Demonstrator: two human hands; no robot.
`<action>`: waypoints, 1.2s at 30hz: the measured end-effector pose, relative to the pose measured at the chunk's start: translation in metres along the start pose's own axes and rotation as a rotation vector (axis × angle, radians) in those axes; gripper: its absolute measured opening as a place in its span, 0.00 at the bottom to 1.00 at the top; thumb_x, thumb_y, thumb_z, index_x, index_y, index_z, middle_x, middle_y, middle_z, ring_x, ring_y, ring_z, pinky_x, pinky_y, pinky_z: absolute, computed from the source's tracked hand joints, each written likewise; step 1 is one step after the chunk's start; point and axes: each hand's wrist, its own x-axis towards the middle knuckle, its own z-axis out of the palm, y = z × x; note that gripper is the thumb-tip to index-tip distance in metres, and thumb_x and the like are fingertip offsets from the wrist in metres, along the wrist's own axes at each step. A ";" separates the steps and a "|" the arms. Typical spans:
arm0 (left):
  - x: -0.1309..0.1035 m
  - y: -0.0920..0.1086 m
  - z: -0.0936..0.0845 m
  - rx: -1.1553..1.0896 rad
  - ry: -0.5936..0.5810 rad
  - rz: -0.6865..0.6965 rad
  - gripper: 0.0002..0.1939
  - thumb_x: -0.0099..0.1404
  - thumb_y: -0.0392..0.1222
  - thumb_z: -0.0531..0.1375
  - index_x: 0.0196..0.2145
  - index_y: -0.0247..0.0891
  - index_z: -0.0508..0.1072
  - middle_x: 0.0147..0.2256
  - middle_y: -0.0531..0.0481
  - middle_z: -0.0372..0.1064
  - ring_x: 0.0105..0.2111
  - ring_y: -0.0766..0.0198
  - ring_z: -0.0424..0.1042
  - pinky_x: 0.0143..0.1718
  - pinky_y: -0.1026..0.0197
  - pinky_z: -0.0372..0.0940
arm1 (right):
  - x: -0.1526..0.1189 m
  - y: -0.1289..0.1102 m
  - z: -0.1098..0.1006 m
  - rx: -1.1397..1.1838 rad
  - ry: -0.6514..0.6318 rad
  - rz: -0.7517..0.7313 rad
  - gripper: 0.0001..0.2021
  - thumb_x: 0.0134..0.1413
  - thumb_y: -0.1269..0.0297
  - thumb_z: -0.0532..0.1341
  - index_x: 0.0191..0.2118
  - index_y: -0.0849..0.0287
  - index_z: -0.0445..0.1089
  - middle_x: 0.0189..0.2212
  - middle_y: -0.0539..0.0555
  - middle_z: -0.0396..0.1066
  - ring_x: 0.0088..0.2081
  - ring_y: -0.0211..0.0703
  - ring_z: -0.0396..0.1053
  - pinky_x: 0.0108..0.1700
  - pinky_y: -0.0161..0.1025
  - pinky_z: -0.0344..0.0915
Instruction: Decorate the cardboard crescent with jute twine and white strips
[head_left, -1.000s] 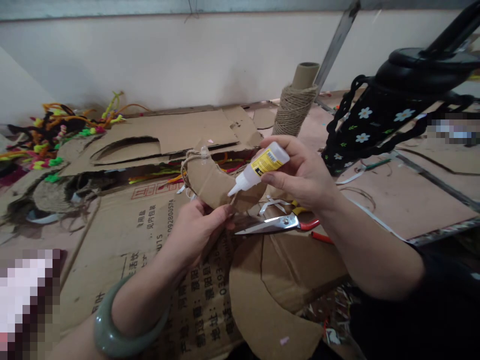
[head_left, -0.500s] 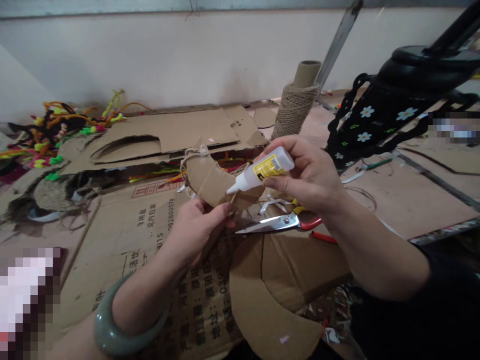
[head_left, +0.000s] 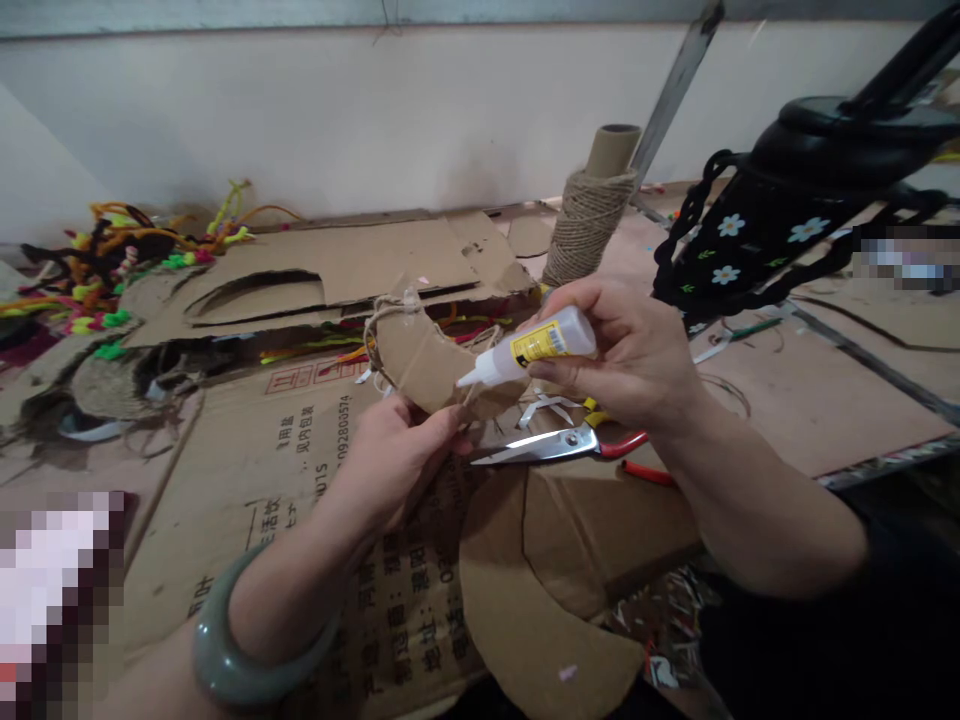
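My left hand [head_left: 405,445] pinches the lower edge of a curved cardboard piece [head_left: 416,365], which has twine [head_left: 369,345] along its rim. In my right hand [head_left: 622,350] is a clear glue bottle [head_left: 540,345] with a yellow label, tilted down to the left. Its white nozzle tip is at the cardboard's face, near my left thumb; whether glue is coming out I cannot tell. Just below the bottle lie scissors [head_left: 547,447] with red and yellow handles. A larger crescent of cardboard [head_left: 517,620] lies nearest to me.
Behind my hands stands a spool of twine [head_left: 592,220]. A black flowered bottle [head_left: 750,230] leans at the right. Colourful fuzzy stems [head_left: 112,240] are heaped at the back left. Printed cardboard [head_left: 247,470] covers the table beneath my arms. Cut cardboard [head_left: 375,250] lies behind.
My right hand and the glue bottle have shifted slightly right and down, the nozzle still close to the cardboard. My left hand keeps its hold on the piece.
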 end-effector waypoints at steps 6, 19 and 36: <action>0.000 -0.001 0.000 0.003 -0.014 0.004 0.12 0.42 0.38 0.69 0.26 0.33 0.74 0.21 0.53 0.71 0.18 0.72 0.65 0.19 0.70 0.59 | -0.001 0.000 0.002 0.015 -0.025 0.000 0.13 0.42 0.60 0.68 0.34 0.55 0.66 0.31 0.49 0.68 0.29 0.38 0.65 0.29 0.37 0.63; 0.002 0.000 -0.002 0.021 -0.005 0.036 0.12 0.42 0.39 0.70 0.25 0.33 0.74 0.18 0.55 0.69 0.16 0.73 0.63 0.18 0.71 0.57 | -0.003 0.002 0.002 -0.025 0.011 -0.028 0.14 0.43 0.61 0.67 0.37 0.55 0.67 0.32 0.49 0.68 0.30 0.37 0.66 0.31 0.36 0.65; 0.002 0.001 -0.002 0.022 -0.011 0.035 0.12 0.42 0.39 0.70 0.24 0.32 0.75 0.20 0.52 0.71 0.18 0.72 0.65 0.20 0.70 0.59 | -0.004 0.001 0.003 -0.012 -0.019 -0.008 0.15 0.43 0.61 0.68 0.38 0.54 0.66 0.33 0.50 0.69 0.31 0.39 0.67 0.31 0.37 0.66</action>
